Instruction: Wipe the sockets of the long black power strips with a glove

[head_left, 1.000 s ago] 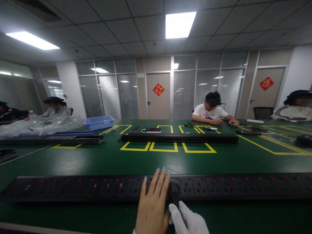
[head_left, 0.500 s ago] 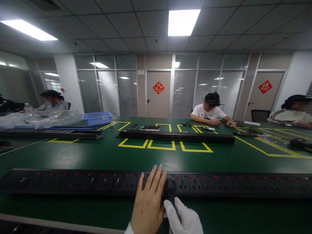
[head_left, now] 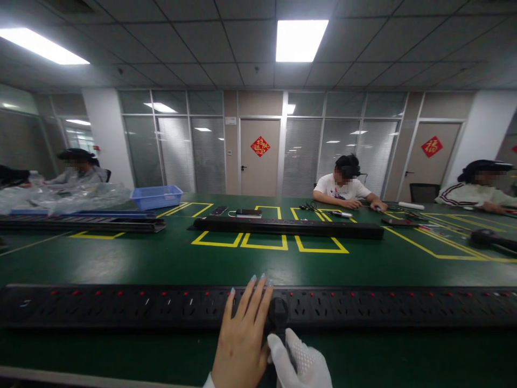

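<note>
A long black power strip (head_left: 121, 310) with a row of sockets and small red switches lies across the table in front of me. My left hand (head_left: 244, 328), bare, rests on it with fingers stretched out and slightly apart. Just right of those fingers a round black plug (head_left: 278, 308) sits at one of the sockets; how deep it is in cannot be made out. My right hand (head_left: 299, 358), in a white dotted glove, is closed around the lower part of the plug, where its cord leads toward me. The glove hides most of the cord.
Beyond lies another black power strip (head_left: 286, 228) on the green table (head_left: 153, 261), among yellow tape outlines. Phones, a blue basket (head_left: 156, 198), black metal channels (head_left: 81, 223) and plastic bags (head_left: 81, 195) are farther back. Several people sit around, one person (head_left: 343, 186) opposite me.
The whole view has shifted slightly, so everything sits a little farther left. Both hands keep the same pose at the power strip and plug.
</note>
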A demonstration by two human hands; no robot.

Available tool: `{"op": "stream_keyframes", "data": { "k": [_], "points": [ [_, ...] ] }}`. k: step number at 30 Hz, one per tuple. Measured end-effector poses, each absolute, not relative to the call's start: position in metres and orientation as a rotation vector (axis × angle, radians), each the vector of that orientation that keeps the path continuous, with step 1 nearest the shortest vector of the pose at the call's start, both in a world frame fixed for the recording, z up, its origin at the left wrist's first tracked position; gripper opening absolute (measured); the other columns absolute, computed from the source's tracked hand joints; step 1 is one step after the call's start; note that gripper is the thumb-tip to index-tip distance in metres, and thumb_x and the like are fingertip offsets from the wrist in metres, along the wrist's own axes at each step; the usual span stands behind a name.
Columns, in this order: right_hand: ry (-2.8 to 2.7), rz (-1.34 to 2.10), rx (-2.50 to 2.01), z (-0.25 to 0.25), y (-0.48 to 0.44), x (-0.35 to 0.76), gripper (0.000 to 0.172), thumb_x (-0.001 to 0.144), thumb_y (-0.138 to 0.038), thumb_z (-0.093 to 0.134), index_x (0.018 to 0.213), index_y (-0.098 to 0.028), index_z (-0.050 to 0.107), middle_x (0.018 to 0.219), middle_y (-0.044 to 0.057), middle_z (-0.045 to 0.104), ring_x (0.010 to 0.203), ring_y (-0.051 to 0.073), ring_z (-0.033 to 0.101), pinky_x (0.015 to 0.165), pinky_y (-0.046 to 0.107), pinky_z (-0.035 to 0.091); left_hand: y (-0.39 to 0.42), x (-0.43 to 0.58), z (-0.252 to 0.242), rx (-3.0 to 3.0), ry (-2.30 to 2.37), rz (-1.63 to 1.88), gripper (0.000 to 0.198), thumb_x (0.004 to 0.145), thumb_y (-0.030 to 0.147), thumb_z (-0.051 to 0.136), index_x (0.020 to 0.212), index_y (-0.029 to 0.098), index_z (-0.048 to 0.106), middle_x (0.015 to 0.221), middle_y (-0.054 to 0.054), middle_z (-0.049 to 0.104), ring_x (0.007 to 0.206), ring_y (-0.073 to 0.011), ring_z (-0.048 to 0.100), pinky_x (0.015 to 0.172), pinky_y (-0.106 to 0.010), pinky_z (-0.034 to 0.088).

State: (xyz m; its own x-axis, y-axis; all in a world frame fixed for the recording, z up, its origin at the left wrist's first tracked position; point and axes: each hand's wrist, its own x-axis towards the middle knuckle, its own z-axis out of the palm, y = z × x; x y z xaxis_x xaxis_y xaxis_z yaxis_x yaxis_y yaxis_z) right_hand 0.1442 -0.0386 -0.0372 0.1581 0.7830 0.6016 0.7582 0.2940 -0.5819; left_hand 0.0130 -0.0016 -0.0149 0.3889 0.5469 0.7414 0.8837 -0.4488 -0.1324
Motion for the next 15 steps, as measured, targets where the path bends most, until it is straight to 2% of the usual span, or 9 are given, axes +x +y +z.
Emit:
{"op": "stream_keyframes", "data": {
  "k": [4,8,10,12,15],
  "points": [
    [-1.524,0.149,-1.476,-0.0387,-0.0382,0.1432,0.091,0.088,-0.078,0.016,0.084,-0.012,0.079,0.061,0.013,0.074,0.057,0.024,0.073,0.057,0.023,0.051,-0.0025,0.0124,-0.0132,-2.107,-1.22,-0.802,0.071,0.079,0.016,0.047,0.148,0.023,0.032,0.154,0.001,0.034,0.14,-0.0213,0.029,0.117,-0.044,0.01],
    [-1.4,0.412,-1.485,-0.0369,-0.0366,0.141,0.082,0.083,-0.082,0.029,0.092,-0.016,0.077,0.052,0.007,0.07,0.056,0.02,0.071,0.055,0.019,0.05,-0.004,0.0119,-0.0111,-2.095,-1.207,-0.784,0.067,0.081,0.016,0.046,0.147,0.022,0.033,0.153,0.001,0.034,0.14,-0.0213,0.03,0.116,-0.044,0.012],
    [-1.361,0.497,-1.453,-0.0357,-0.0358,0.1399,0.076,0.081,-0.082,0.034,0.087,-0.019,0.076,0.05,0.005,0.069,0.055,0.019,0.07,0.055,0.018,0.049,-0.0034,0.0122,-0.0116,-2.101,-1.197,-0.813,0.066,0.082,0.018,0.046,0.147,0.022,0.034,0.153,0.001,0.035,0.14,-0.0208,0.03,0.116,-0.043,0.01],
    [-1.334,0.588,-1.416,-0.0355,-0.0352,0.139,0.071,0.08,-0.082,0.038,0.078,-0.02,0.073,0.044,0.003,0.065,0.046,0.018,0.065,0.051,0.019,0.047,-0.002,0.0128,-0.0129,-2.112,-1.197,-0.854,0.066,0.082,0.02,0.047,0.147,0.023,0.034,0.153,0.001,0.035,0.14,-0.0207,0.031,0.117,-0.043,0.008],
    [-1.293,0.693,-1.397,-0.0373,-0.0343,0.139,0.071,0.076,-0.084,0.042,0.073,-0.019,0.07,0.043,0.002,0.063,0.038,0.016,0.057,0.045,0.021,0.043,0.0,0.0133,-0.0151,-2.133,-1.204,-0.91,0.066,0.082,0.027,0.051,0.146,0.023,0.035,0.152,0.001,0.036,0.139,-0.0204,0.032,0.117,-0.041,0.006]
  ]
}}
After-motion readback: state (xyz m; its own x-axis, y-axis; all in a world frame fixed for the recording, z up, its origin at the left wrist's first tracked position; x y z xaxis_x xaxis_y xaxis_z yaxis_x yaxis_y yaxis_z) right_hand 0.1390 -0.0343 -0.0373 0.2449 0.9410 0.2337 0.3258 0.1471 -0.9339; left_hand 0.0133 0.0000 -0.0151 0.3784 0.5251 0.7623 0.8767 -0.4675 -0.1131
